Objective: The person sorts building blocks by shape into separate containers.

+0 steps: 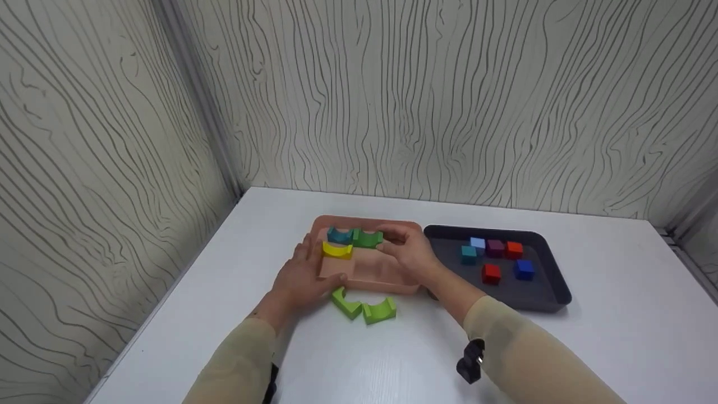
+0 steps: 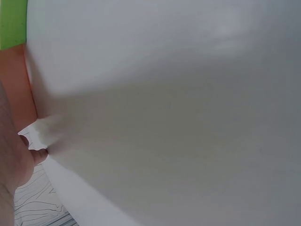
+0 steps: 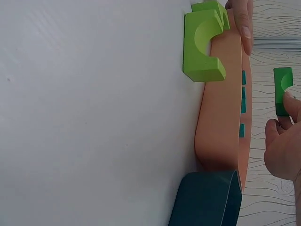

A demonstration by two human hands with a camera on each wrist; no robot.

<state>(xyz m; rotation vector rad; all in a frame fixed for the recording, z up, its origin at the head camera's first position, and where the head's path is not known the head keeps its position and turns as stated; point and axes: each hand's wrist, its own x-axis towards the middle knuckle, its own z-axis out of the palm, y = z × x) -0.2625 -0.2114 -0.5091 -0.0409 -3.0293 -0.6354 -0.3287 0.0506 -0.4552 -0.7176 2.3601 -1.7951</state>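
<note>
Between thumb and fingers my right hand point(image 1: 412, 252) pinches a green arch-shaped block point(image 1: 368, 239), which hangs over the pink tray point(image 1: 373, 285). In the right wrist view this green block point(image 3: 282, 92) appears above the tray rim. My left hand point(image 1: 300, 278) rests at the tray's near left corner, fingers extended along the left side and thumb at the front rim. A teal arch block point(image 1: 339, 236) and a yellow arch block point(image 1: 337, 251) are at the tray's left part. Two lime arch blocks, one tilted point(image 1: 346, 304) and one beside it point(image 1: 380, 311), lie before the tray.
To the right stands a dark tray point(image 1: 507, 294) with several small cubes, among them a red cube point(image 1: 491, 274), a blue cube point(image 1: 524, 270) and a purple cube point(image 1: 495, 248). Wood-patterned walls point(image 1: 392, 101) border the white table point(image 1: 359, 359) at the back and left.
</note>
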